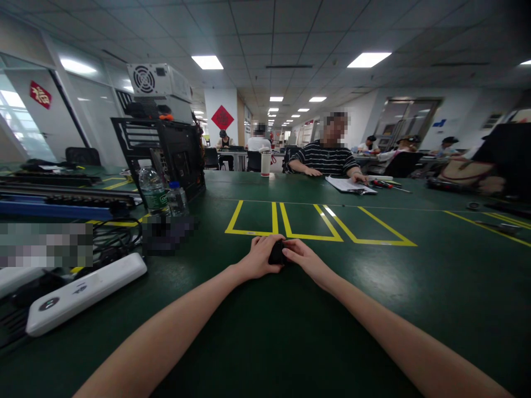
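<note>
A small black object (275, 253) is between my hands, low over the green table (290, 326); its kind does not show. My left hand (262, 256) is closed around it, fingers over the top and thumb along the near side. From the right, my right hand (302, 255) meets the object's edge with thumb and fingers pinched together. The fingers cover much of the object. Yellow tape outlines (286, 236) lie on the table just beyond my hands.
At left stand a black computer case (178, 157), water bottles (152, 190), cables and a long white device (87, 293). Across the table a person in a striped shirt (327, 158) sits by a clipboard (350, 184). A white cup (265, 163) and screwdriver (384, 184) are at the far edge.
</note>
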A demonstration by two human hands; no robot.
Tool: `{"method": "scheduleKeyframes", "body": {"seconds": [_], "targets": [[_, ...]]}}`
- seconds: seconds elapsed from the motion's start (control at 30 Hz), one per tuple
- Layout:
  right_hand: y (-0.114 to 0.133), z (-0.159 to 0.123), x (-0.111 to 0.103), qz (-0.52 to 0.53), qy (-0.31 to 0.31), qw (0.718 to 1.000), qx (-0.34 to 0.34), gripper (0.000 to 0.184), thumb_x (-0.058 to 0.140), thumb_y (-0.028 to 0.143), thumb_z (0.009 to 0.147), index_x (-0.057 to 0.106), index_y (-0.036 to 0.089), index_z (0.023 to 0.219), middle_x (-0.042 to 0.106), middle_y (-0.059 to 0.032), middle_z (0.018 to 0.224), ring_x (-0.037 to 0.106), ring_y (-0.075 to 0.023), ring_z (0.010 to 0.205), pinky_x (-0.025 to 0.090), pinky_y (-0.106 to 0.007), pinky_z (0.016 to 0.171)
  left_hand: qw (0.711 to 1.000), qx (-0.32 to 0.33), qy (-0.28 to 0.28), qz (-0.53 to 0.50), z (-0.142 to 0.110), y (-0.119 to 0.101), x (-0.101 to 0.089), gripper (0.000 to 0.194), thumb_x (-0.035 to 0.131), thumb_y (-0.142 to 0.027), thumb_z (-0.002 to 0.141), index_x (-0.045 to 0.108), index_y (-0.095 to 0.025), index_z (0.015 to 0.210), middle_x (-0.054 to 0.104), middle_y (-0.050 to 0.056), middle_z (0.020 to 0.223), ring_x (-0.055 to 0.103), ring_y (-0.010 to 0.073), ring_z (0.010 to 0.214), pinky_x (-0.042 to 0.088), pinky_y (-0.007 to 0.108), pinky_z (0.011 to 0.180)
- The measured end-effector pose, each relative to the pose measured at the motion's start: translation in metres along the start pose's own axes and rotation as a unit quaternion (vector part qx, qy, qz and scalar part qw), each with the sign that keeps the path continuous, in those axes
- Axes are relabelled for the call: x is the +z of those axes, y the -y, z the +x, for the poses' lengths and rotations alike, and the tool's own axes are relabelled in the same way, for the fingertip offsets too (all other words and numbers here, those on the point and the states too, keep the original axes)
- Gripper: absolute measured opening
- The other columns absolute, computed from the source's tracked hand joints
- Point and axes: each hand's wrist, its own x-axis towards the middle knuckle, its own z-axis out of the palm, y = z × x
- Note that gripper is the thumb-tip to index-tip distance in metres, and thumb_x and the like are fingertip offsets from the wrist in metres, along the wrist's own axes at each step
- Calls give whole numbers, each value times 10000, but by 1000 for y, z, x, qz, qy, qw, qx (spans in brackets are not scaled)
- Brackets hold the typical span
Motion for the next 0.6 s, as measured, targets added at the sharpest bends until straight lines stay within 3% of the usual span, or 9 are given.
{"method": "scheduleKeyframes", "body": {"seconds": [0.2,0.43,0.6], "targets": [[-1,-1,-2,25,44,999,-20,356,654,256,631,452,224,923,539,-8,955,513,-171,961,398,-361,863,1000,11,-5,0,-1,1,0,641,624,-249,618,287,-242,1164,466,46,1118,418,230,1057,227,396,919],[3,-1,3,8,5,1000,-14,259,560,357,714,456,218,906,555,-5,862,533,-164,881,403,-366,836,1000,2,-1,0,0,-1,0,665,630,-253,611,273,-253,1172,457,50,1143,407,244,1078,214,411,925],[5,-1,2,3,-2,1000,9,295,589,341,686,486,209,930,532,-39,1010,489,-193,1000,350,-392,901,1000,2,1,-2,0,0,-1,647,625,-256,622,281,-250,1171,458,50,1141,402,240,1084,204,414,940]]}}
